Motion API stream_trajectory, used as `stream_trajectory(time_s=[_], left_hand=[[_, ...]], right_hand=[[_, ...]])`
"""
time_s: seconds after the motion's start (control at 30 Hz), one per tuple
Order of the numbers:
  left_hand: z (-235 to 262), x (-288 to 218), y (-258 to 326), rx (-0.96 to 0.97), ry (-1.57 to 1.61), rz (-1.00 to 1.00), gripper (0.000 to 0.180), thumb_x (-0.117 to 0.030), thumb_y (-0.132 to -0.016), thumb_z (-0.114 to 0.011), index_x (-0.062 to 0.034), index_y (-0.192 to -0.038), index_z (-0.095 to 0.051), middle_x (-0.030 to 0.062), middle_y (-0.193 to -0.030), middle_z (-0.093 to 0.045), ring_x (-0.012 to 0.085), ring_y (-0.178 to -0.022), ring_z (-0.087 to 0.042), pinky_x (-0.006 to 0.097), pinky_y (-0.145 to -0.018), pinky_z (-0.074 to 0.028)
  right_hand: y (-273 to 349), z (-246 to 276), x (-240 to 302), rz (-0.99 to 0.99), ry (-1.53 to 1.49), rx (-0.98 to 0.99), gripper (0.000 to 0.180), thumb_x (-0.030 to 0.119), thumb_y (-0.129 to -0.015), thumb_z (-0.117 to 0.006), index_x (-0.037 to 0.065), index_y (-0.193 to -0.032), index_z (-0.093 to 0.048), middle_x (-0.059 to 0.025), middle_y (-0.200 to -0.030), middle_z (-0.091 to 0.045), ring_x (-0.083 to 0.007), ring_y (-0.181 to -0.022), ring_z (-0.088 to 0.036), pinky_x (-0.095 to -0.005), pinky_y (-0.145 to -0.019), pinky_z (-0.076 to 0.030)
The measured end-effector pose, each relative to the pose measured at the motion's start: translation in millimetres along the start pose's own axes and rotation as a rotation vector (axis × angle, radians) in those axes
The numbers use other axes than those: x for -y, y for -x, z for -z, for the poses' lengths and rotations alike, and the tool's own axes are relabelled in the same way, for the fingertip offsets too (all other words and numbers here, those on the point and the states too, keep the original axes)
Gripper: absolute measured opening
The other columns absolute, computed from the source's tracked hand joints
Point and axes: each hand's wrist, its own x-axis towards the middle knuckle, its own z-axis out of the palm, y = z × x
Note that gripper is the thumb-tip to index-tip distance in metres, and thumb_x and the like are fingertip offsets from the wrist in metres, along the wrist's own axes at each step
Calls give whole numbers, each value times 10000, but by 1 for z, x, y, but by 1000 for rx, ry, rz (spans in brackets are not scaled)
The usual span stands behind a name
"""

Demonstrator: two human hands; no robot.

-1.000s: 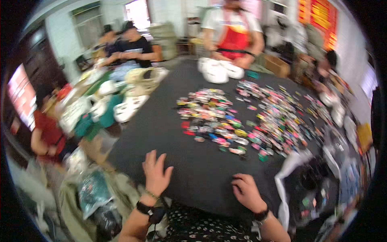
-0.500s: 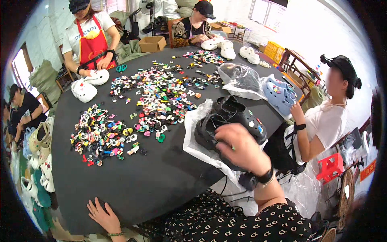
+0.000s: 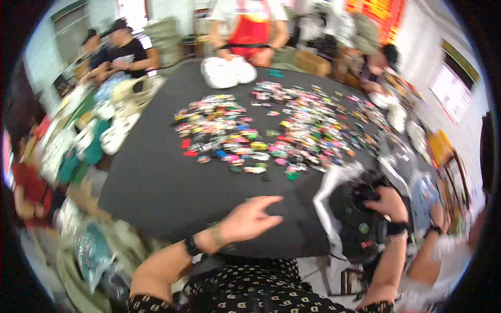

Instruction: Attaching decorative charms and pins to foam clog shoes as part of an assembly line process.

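My left hand (image 3: 250,219) hovers over the near part of the black table (image 3: 156,177). Its thumb and forefinger are spread, and nothing is between them. To the right, my right hand (image 3: 391,205) is closed on the upper part of a pair of black clogs (image 3: 347,208). Small coloured charms dot the clogs, which lie on a white plastic bag (image 3: 326,195). Motion blur hides exactly which part my right fingers hold. Beyond my hands, a heap of small colourful shoe charms (image 3: 214,128) spreads beside a larger heap (image 3: 313,130).
White clogs (image 3: 219,73) stand at the far edge before a person in a red apron (image 3: 250,31). At the right, a co-worker's hand (image 3: 438,216) is by blue clogs (image 3: 424,193). Clear plastic (image 3: 396,151) lies beyond my right hand. More clogs (image 3: 112,133) are piled at the left.
My view has swung left. My left hand has lifted off the table's near edge and come toward the middle, thumb and forefinger apart. My right hand stays at the black clogs.
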Motion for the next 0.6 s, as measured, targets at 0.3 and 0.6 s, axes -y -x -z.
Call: stream_trajectory(time_s=[0.3,0.6], left_hand=[[-111,-18,-98,155,988,481,1055,-271,-871,-708,-112,-1521,107,169,-1157,-519,183,-685,-598,337,-627,-555],[-118,6,-84,-33,805,200,289,-184,-785,-674,20,-986,-636,83,-806,-661,172,-711,-667,337,-637,-553]], right_hand=[[-6,-35,-54,146,93,-157,382,199,-525,-834,-23,-749,-619,-210,-744,-605,-399,-771,-586,-470,-694,-467],[39,20,18,70,17,28,396,123,-552,-801,-5,-878,-617,-181,-946,-614,-376,-948,-555,-429,-812,-451]])
